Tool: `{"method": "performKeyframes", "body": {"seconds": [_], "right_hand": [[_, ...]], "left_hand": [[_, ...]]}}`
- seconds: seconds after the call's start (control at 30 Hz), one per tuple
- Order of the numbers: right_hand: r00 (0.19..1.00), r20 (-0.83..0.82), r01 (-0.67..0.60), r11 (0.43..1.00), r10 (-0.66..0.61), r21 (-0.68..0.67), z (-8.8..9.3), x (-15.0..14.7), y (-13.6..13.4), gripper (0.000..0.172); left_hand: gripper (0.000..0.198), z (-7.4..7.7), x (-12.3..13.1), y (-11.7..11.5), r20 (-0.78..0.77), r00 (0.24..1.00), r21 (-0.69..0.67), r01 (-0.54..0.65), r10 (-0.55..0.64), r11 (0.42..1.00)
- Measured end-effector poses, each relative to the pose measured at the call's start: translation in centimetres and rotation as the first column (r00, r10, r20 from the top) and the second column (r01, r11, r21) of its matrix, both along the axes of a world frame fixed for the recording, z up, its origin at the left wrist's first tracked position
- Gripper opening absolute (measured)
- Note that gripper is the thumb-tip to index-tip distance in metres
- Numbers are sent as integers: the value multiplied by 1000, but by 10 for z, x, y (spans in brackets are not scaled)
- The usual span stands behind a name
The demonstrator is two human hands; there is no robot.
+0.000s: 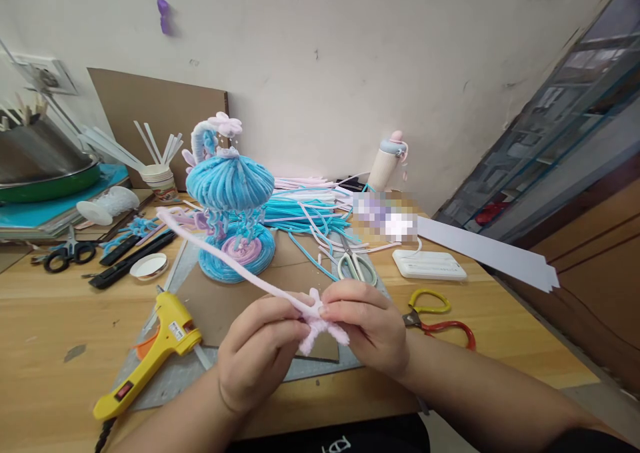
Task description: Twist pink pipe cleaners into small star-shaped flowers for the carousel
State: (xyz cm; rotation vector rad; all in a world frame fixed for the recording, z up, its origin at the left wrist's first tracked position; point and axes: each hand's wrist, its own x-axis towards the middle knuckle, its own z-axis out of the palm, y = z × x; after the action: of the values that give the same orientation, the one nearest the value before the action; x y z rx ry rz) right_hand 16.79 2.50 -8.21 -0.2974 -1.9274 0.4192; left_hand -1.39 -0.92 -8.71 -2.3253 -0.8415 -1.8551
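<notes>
Between my two hands is a pale pink pipe cleaner point(245, 274), bent into several short loops at its near end, with a long straight tail running up and left. My left hand point(265, 346) pinches the loops from the left, thumb and fingers together. From the right, my right hand point(367, 323) grips the same looped part. Beyond them stands a blue jellyfish-like pipe cleaner figure point(230, 183) on a round blue and pink base point(237, 256). The tail passes in front of that base.
A yellow glue gun point(170, 336) lies left, near black-handled scissors point(70, 247) and a black cutter point(133, 259). Blue pipe cleaners point(305, 213) are heaped behind. White-handled scissors point(356, 263), red-and-yellow scissors point(440, 316), a white power bank-like box point(429, 265) and a bottle point(386, 163) are rightward.
</notes>
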Motion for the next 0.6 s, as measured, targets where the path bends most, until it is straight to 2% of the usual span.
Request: {"method": "performKeyframes", "body": {"seconds": [0.1,0.2,0.27,0.3,0.33,0.4,0.47,0.53,0.6], "right_hand": [[999,1,-50,998,50,-45,2,-1,1,34],[998,-57,-35,985,26,-171,1,-7,1,31],[990,-138,-44,936,-5,-350,-2,-13,1,24],[982,-187,-76,881,-15,-467,-5,-16,2,19],[972,-235,-124,800,-22,-587,-8,-19,3,14],[949,-314,-228,596,-43,-770,-14,-23,8,6],[933,-353,-293,423,-71,-858,-20,-25,14,8],[925,-368,-319,325,-101,-890,-23,-25,19,11],[921,-370,-324,289,-120,-901,-24,-25,23,13]], "left_hand": [[18,3,1,2,39,999,-26,8,-7,1000],[18,4,3,7,128,990,-99,-38,51,994],[17,2,5,12,176,973,-217,-108,148,970],[18,0,5,14,186,961,-301,-141,203,943],[18,-3,6,18,180,950,-411,-161,253,897],[18,-7,7,26,167,940,-649,-122,297,751],[22,-10,7,34,273,931,-814,90,241,574],[25,-11,8,39,436,878,-834,314,195,453],[26,-10,9,42,570,795,-803,483,209,349]]}}
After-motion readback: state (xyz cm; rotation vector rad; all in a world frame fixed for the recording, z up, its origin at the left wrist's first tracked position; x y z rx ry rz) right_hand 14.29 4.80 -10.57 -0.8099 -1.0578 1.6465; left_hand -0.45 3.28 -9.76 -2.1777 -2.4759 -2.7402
